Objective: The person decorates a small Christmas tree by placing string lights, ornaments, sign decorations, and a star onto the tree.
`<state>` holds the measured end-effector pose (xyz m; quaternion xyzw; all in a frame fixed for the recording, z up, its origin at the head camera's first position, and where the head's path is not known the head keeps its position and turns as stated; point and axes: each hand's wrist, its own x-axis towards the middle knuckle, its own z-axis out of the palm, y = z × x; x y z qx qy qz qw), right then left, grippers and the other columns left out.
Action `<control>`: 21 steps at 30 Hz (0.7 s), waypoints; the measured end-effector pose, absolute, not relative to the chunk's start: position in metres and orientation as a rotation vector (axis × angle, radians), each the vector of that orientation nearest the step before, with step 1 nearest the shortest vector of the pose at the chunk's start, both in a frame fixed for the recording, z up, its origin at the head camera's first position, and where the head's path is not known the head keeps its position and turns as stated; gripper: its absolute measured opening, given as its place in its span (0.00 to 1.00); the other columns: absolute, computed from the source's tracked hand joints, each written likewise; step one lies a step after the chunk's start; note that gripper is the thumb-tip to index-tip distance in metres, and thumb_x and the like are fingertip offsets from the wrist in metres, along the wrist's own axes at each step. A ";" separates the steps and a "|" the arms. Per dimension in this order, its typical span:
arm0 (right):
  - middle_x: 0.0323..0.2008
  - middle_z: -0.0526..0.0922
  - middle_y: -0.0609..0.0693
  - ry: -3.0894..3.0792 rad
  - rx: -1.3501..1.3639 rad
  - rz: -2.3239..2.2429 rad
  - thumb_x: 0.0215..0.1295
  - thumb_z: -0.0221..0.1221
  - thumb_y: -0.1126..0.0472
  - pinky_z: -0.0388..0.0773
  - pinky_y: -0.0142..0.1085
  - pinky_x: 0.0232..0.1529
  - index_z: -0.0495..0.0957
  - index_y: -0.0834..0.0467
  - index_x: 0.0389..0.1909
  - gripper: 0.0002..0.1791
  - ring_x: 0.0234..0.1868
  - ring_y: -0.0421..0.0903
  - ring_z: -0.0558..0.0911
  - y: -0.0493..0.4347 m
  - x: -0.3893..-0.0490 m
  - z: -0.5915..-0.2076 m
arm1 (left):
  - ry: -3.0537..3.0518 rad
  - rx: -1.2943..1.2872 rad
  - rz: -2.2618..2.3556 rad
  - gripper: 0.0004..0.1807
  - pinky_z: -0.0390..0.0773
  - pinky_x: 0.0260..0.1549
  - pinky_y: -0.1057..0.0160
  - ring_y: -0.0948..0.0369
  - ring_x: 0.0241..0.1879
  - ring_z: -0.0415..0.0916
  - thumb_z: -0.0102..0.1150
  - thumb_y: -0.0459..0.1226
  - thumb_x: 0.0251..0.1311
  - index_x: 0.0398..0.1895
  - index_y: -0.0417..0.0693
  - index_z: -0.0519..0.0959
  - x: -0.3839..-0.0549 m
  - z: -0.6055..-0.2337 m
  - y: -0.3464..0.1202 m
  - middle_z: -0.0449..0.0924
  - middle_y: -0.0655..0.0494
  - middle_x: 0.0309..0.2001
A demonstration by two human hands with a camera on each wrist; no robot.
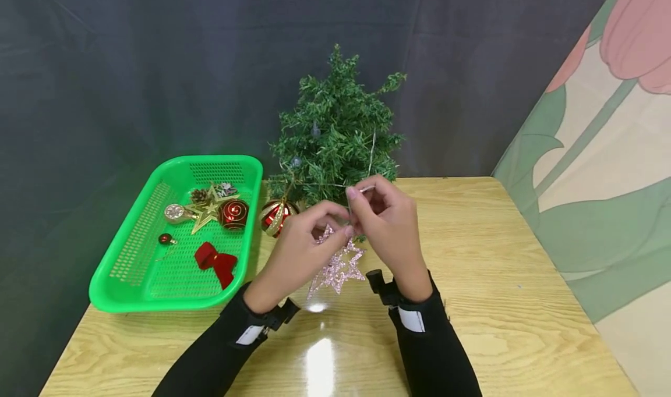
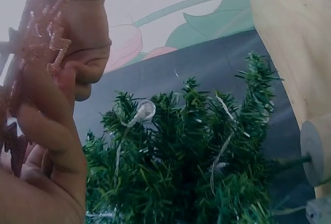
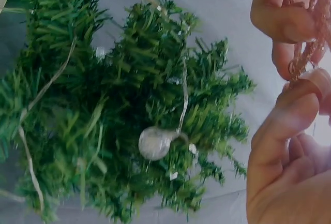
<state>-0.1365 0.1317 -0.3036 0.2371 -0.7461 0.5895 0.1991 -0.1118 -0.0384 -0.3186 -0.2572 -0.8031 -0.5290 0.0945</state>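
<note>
A pink glittery star ornament [image 1: 335, 275] hangs below my hands, in front of a small green Christmas tree [image 1: 341, 129]. My left hand [image 1: 299, 248] pinches the star near its top. Close beside it, my right hand [image 1: 393, 228] pinches a thin thread at the star's top, and the fingertips of both hands nearly meet. A small ring [image 3: 295, 70] shows at the star's tip in the right wrist view. Clear-bulb string lights [image 3: 155, 144] wind through the branches. A red-and-gold ball [image 1: 276, 216] hangs at the tree's lower left.
To the left, a green plastic basket [image 1: 99, 286] contains a gold star [image 1: 209, 209], a red ball [image 1: 233, 214], a red bow [image 1: 216, 263] and other small ornaments. All stand on a wooden table [image 1: 487, 257]. Behind is a dark cloth [image 1: 183, 65].
</note>
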 end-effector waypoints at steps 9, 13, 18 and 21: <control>0.29 0.83 0.51 -2.289 0.525 1.493 0.73 0.64 0.59 0.77 0.33 0.19 0.84 0.58 0.38 0.07 0.16 0.47 0.80 0.145 -0.147 -0.302 | -2.393 -0.750 -1.285 0.03 0.75 0.24 0.68 0.72 0.23 0.74 0.64 0.39 0.71 0.44 0.52 0.85 -0.125 -0.319 -0.023 0.84 0.63 0.30; 0.30 0.83 0.52 -2.327 0.516 1.548 0.73 0.64 0.58 0.77 0.35 0.19 0.84 0.59 0.39 0.07 0.17 0.52 0.82 0.151 -0.146 -0.304 | -2.343 -0.733 -1.411 0.03 0.73 0.26 0.67 0.68 0.24 0.72 0.60 0.36 0.73 0.40 0.51 0.83 -0.128 -0.321 -0.017 0.82 0.61 0.30; 0.31 0.83 0.53 -2.313 0.502 1.550 0.72 0.65 0.62 0.82 0.40 0.21 0.83 0.60 0.42 0.05 0.19 0.49 0.84 0.160 -0.147 -0.304 | -2.248 -0.674 -1.257 0.03 0.68 0.23 0.66 0.66 0.20 0.68 0.61 0.34 0.72 0.38 0.47 0.82 -0.134 -0.320 -0.020 0.81 0.58 0.27; 0.32 0.84 0.53 -2.325 0.504 1.513 0.72 0.64 0.63 0.82 0.37 0.23 0.82 0.60 0.43 0.05 0.20 0.42 0.84 0.164 -0.150 -0.305 | -2.220 -0.619 -0.985 0.05 0.67 0.22 0.66 0.64 0.21 0.71 0.61 0.36 0.73 0.37 0.46 0.83 -0.138 -0.317 -0.022 0.83 0.56 0.29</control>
